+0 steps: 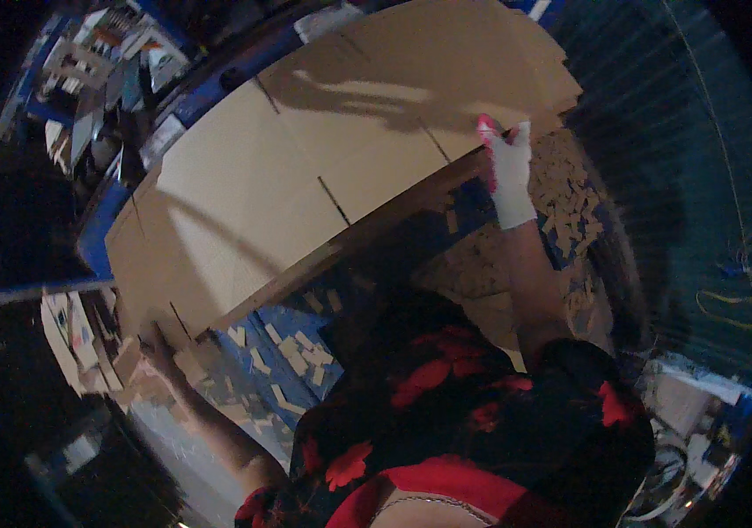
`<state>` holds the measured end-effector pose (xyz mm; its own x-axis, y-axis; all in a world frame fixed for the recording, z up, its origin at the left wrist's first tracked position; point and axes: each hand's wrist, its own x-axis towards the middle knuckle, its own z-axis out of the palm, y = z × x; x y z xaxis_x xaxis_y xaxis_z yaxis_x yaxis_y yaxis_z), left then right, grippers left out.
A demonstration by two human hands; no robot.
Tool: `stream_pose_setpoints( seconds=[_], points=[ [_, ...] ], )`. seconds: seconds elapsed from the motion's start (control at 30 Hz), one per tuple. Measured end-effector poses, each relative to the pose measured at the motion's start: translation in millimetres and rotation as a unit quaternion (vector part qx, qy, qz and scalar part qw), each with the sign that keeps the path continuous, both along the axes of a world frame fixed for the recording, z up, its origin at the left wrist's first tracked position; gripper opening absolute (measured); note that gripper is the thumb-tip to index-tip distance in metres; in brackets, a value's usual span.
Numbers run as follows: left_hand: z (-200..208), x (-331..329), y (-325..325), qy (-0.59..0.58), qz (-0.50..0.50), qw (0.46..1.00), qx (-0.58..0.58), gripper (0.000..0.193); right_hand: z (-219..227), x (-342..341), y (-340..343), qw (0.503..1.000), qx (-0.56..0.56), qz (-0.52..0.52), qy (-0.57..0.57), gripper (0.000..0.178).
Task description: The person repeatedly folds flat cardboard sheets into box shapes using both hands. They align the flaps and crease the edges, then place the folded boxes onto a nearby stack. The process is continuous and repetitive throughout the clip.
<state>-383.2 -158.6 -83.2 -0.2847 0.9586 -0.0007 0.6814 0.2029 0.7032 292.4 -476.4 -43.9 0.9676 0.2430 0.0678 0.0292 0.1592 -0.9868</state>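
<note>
A large flat cardboard sheet (244,189) with dark slots cut into its edges stretches across the view in front of me. My right hand (510,172), in a white glove with pink on the fingers, grips its near edge toward the right end. Two of its digits show apart there; the others are hidden. At the sheet's left near corner, my bare left hand (156,354) has hold of the edge, its fingers dim and partly hidden. Shadows fall across the sheet.
Small cardboard offcuts (301,352) lie scattered on a blue surface (270,339) below the sheet. More scraps (570,189) are heaped at the right. Cut cardboard pieces (77,343) stand at the left. Cluttered items (99,84) fill the far left, and a round white-rimmed object (667,480) is at lower right.
</note>
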Motion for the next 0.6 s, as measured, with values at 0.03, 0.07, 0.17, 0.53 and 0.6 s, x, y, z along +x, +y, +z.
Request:
stream_pose_setpoints(
  seconds=[0.03, 0.07, 0.17, 0.53, 0.6],
  points=[
    [1.0, -4.6, -2.2, 0.027, 0.014, 0.999, -0.008, 0.086, 9.5, -5.1, 0.2, 0.999, -0.013, 0.006, 0.029, 0.061],
    [3.4, -17.8, -0.9, 0.053, 0.028, 0.998, -0.014, 0.084, 18.1, -10.3, 1.6, 0.998, -0.023, 0.012, 0.057, 0.060],
    [5.9, -8.8, -0.9, 0.033, 0.014, 0.998, -0.051, 0.080, 23.4, -17.2, 1.6, 0.999, 0.025, -0.013, 0.036, 0.061],
    [15.1, 39.3, -15.7, 0.287, 0.109, 0.952, 0.017, 0.092, 0.7, -1.7, -1.0, 0.998, 0.057, 0.024, -0.014, 0.056],
    [21.8, 51.3, -21.5, 0.241, 0.093, 0.966, 0.023, 0.094, -7.0, 10.4, -2.8, 0.999, -0.020, -0.001, -0.037, 0.051]
  ],
)
